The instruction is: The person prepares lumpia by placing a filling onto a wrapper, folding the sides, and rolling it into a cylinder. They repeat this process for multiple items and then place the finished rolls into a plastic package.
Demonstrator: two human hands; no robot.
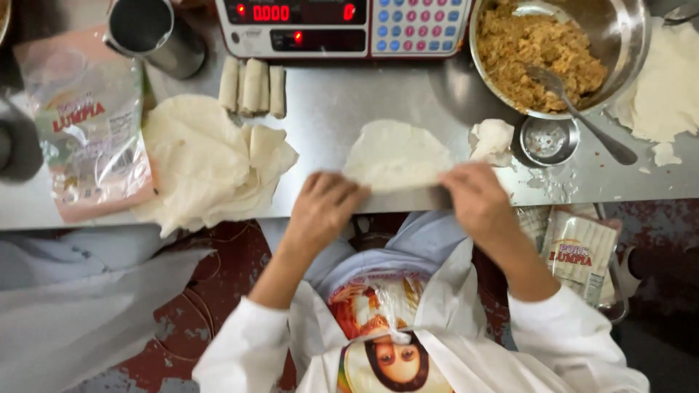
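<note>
A thin round pale wrapper point(397, 153) lies on the steel table point(342, 109) near its front edge. My left hand point(322, 206) grips the wrapper's near left edge and my right hand point(477, 196) grips its near right edge, folding that edge up. Three rolled spring rolls point(253, 86) lie side by side further back. A steel bowl point(619, 44) of brown minced filling point(539, 51) with a spoon point(582, 116) stands at the back right.
A heap of loose wrappers point(207, 164) lies at the left beside a plastic package point(91, 120). A scale point(342, 25) with a red display sits at the back, a metal cup point(149, 33) to its left. A small dish point(550, 138) and more wrappers point(666, 84) are at the right.
</note>
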